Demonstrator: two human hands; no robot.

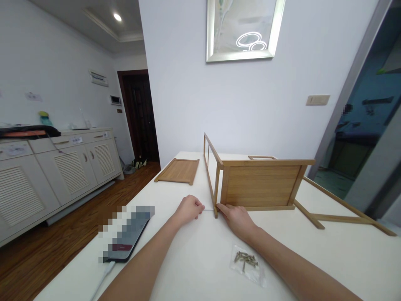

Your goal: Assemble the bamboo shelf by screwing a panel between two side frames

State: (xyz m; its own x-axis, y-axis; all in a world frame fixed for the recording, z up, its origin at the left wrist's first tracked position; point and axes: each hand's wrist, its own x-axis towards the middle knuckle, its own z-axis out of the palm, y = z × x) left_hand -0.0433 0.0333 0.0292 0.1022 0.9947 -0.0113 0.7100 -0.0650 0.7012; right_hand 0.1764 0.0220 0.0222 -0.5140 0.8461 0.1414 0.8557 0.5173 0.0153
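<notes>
1. The light-brown wooden rectangular panel [260, 186] stood on its long edge on the white surface [194, 263], meeting a slim light-brown open wooden frame [213, 150] at the near left corner.
2. The left hand [188, 209] had its fingers pinched together on a thin, pale, straight rod [208, 210] that reached toward the frame's lower end.
3. The right hand [239, 219] touched the lower corner, fingertips against the wood; whether they were clamped on it, I could not tell.
4. The panel looked stiff and fairly light, smooth enough to slide; its thick border rails seemed the best hold.
5. The open frame's thin bars were probably easier to twist, so a grip close to the corner seemed safer.
6. The rod, slender and likely slippery, called for a fingertip pinch.
</notes>
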